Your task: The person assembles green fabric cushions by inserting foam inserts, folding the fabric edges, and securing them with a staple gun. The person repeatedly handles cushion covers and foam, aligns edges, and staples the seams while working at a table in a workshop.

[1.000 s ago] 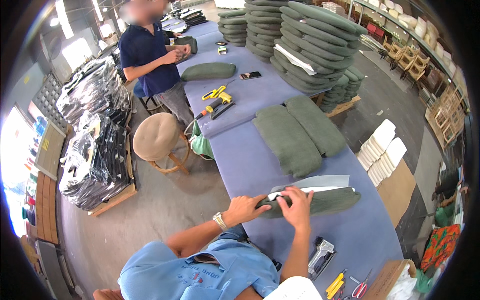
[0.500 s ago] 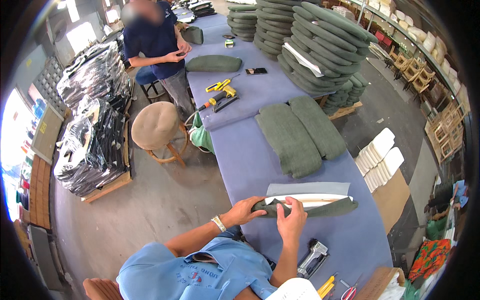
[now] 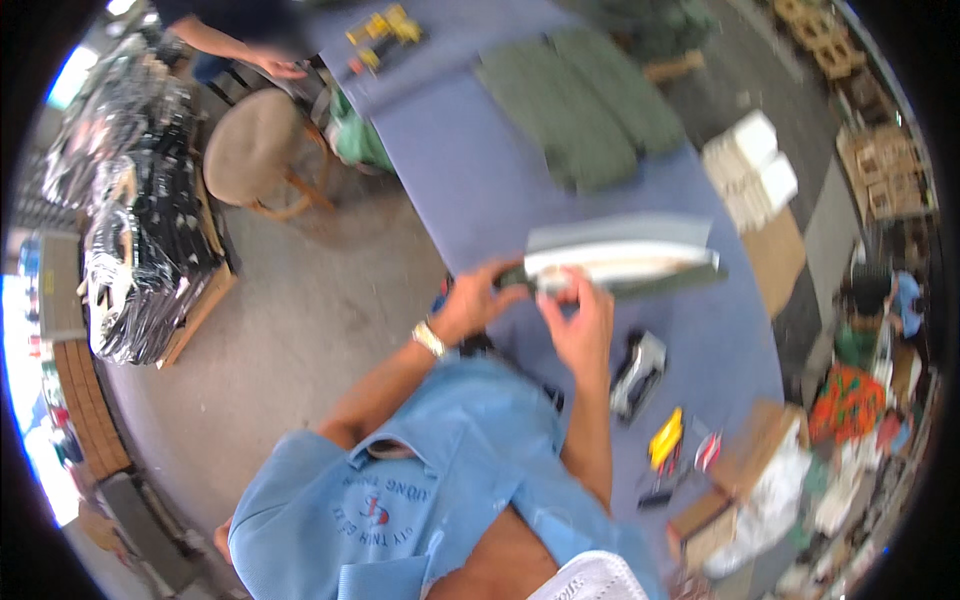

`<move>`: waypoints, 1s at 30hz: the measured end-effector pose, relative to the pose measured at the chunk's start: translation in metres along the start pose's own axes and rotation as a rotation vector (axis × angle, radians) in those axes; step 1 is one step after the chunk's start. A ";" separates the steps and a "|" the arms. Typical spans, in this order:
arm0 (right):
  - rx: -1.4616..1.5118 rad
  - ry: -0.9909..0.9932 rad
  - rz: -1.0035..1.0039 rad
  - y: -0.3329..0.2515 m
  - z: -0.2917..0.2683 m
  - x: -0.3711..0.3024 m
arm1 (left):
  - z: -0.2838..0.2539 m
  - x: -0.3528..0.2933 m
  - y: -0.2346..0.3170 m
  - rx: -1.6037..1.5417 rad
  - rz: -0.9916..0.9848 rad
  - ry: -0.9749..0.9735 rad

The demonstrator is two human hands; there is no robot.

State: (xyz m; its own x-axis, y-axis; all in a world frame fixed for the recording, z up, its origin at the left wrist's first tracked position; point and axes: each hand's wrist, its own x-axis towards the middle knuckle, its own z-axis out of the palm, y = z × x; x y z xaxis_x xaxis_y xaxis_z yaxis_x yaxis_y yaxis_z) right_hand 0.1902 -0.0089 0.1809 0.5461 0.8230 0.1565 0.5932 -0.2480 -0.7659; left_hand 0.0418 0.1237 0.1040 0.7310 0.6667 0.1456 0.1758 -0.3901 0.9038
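A long cushion piece [image 3: 660, 287] in dark green fabric stands on edge on the blue-grey table, its white inner side and a brownish strip showing along it. My left hand [image 3: 480, 300] grips its left end, thumb along the near side. Close by, my right hand [image 3: 580, 320] has thumb and fingers closed at the edge where green fabric meets white; motion blurs the fingertips. Behind the piece lies a flat grey sheet [image 3: 620, 232]. A silver and black staple gun [image 3: 638, 375] rests to the right of my right forearm.
A yellow-handled tool [image 3: 665, 440] and red-handled scissors [image 3: 708, 451] lie near a cardboard box [image 3: 755, 450]. Two green cushion panels [image 3: 570, 110] are farther up the table, beyond them a yellow tool [image 3: 385, 30]. A round stool [image 3: 255, 150] and another person's hand [image 3: 283, 68] are at left.
The view has tipped downward, so the scene sits higher in the picture. Both hands stay at the cushion's left end; the right fingers have drawn closer to its edge.
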 end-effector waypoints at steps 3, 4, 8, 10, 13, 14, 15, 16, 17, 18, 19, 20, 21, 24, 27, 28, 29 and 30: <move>-0.107 0.077 -0.044 -0.006 0.003 -0.007 | 0.002 -0.002 0.005 -0.079 0.014 0.015; -0.142 0.111 -0.087 -0.001 0.010 -0.013 | 0.004 -0.003 0.004 -0.104 0.048 0.047; -0.088 0.161 -0.247 0.005 0.022 -0.015 | -0.001 0.001 0.003 -0.124 0.042 0.008; -0.106 0.105 -0.287 0.008 0.021 -0.014 | -0.005 0.004 0.005 -0.129 0.025 -0.023; -0.197 0.009 -0.391 0.007 0.024 -0.011 | -0.008 0.008 0.004 -0.177 -0.033 -0.017; -0.240 -0.018 -0.430 0.006 0.025 -0.010 | -0.008 0.009 0.003 -0.174 -0.045 -0.015; -0.152 0.008 -0.373 0.008 0.026 -0.008 | -0.008 0.011 0.002 -0.171 -0.057 -0.014; -0.065 0.032 -0.314 0.011 0.027 -0.005 | -0.009 0.012 0.001 -0.169 -0.068 -0.013; 0.020 0.057 -0.259 0.012 0.027 0.000 | -0.009 0.013 0.001 -0.159 -0.044 -0.012; 0.075 0.090 -0.175 0.011 0.027 0.004 | -0.008 0.013 0.002 -0.150 -0.020 -0.013; 0.130 0.123 -0.091 0.009 0.026 0.009 | -0.008 0.014 0.003 -0.140 0.004 -0.015; 0.185 0.162 0.005 0.007 0.026 0.010 | -0.009 0.013 0.004 -0.131 0.006 -0.025; 0.151 0.143 -0.003 0.006 0.026 0.013 | -0.010 0.014 0.006 -0.122 0.007 -0.035; 0.038 0.066 0.035 0.002 0.021 0.016 | -0.011 0.008 0.009 -0.114 -0.015 -0.065; -0.071 -0.015 0.124 -0.008 0.018 0.015 | -0.009 0.001 0.007 -0.113 0.015 -0.066; -0.094 -0.013 0.118 -0.008 0.019 0.014 | -0.008 -0.001 0.007 -0.113 0.036 -0.060; -0.115 -0.016 0.109 -0.008 0.020 0.013 | -0.007 -0.003 0.007 -0.111 0.040 -0.053; -0.124 -0.015 0.114 -0.009 0.021 0.012 | -0.006 -0.005 0.008 -0.109 0.043 -0.045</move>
State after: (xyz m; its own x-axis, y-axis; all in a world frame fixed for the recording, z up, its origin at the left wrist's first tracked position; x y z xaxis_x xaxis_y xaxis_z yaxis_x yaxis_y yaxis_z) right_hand 0.1792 0.0139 0.1770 0.6056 0.7933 0.0626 0.5967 -0.4006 -0.6953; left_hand 0.0359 0.1207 0.1130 0.7655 0.6208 0.1694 0.0729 -0.3452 0.9357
